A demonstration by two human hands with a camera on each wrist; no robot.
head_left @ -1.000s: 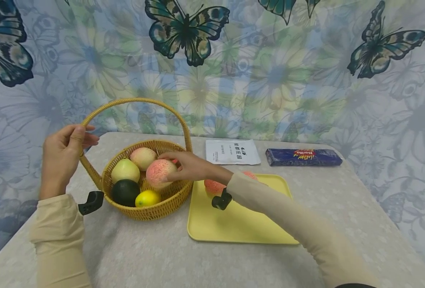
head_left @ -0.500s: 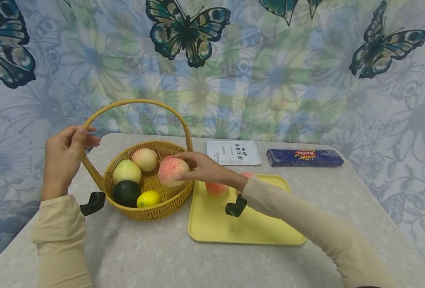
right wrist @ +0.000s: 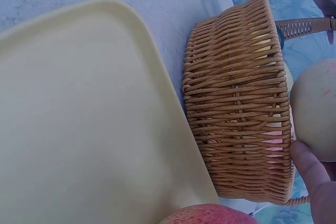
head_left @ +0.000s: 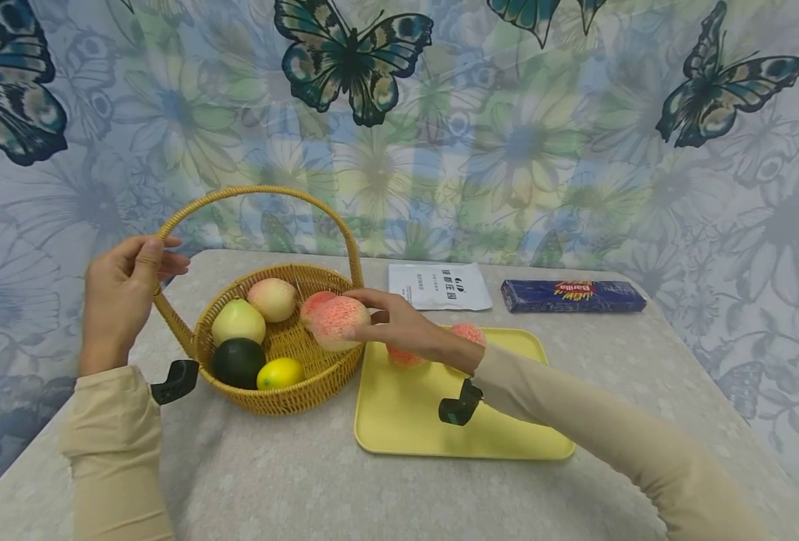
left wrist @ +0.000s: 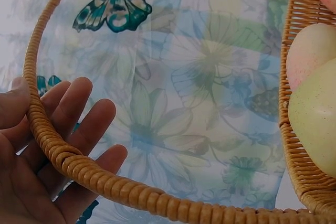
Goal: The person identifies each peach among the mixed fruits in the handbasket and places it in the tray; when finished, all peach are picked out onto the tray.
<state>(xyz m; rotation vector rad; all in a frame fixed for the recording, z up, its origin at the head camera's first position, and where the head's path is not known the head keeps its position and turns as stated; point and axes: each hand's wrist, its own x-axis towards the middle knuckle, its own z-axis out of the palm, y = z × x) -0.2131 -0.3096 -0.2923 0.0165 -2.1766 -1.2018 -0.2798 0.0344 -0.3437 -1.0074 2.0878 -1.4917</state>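
One peach (head_left: 340,326) sits pinched between thumb and fingers of your right hand (head_left: 402,324); the rim of the wicker basket (head_left: 284,403), just beside those fingers, could knock it loose. Farther off, your left hand (head_left: 119,291) pinches the handle (head_left: 257,188); tugging might tip the basket.

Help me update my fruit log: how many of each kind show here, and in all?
Peach-like fruits: 5, some partly hidden
Pale green pear-like fruit: 1
Dark green fruit: 1
Lemon: 1
Total: 8
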